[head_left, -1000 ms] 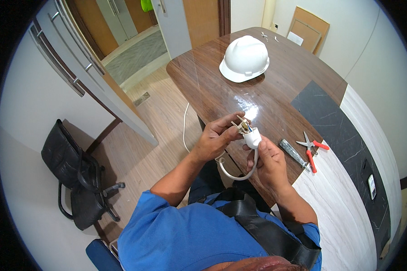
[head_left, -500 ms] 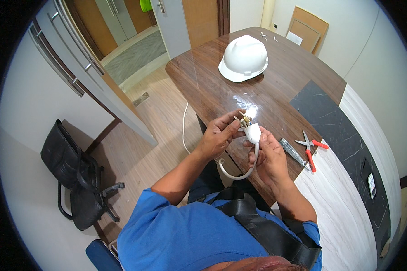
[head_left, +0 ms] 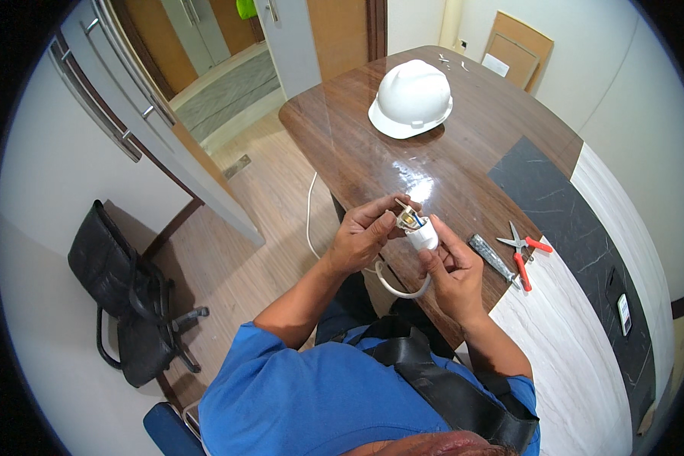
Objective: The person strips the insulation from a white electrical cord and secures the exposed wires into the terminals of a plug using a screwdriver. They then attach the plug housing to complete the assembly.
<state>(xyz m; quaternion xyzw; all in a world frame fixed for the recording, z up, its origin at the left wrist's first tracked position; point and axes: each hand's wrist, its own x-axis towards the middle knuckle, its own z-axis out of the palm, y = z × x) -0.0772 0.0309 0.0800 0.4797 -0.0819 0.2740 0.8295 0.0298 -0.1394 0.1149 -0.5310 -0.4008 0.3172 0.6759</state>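
My left hand (head_left: pixel 363 235) pinches the pin part of an electrical plug (head_left: pixel 409 220), whose brass terminals and thin wires are exposed. In my right hand (head_left: pixel 456 262) is the white plug cover (head_left: pixel 424 236), gripped between thumb and fingers just beside the pin part. A white cable (head_left: pixel 400 294) loops down from the cover below my hands. To the right of my right hand lie a screwdriver with a grey, mottled handle (head_left: pixel 488 254) and red-handled pliers (head_left: pixel 520 251) with their jaws spread.
A white hard hat (head_left: pixel 411 99) sits farther back on the brown wooden table (head_left: pixel 330 121). White scraps (head_left: pixel 443 59) lie near its far edge. On the dark strip at right is a small white device (head_left: pixel 624 314). A black chair (head_left: pixel 114 296) stands on the floor at left.
My right hand has shifted its grip higher around the plug cover. The cover now sits closer to the pin part, and the cable loop has moved slightly.
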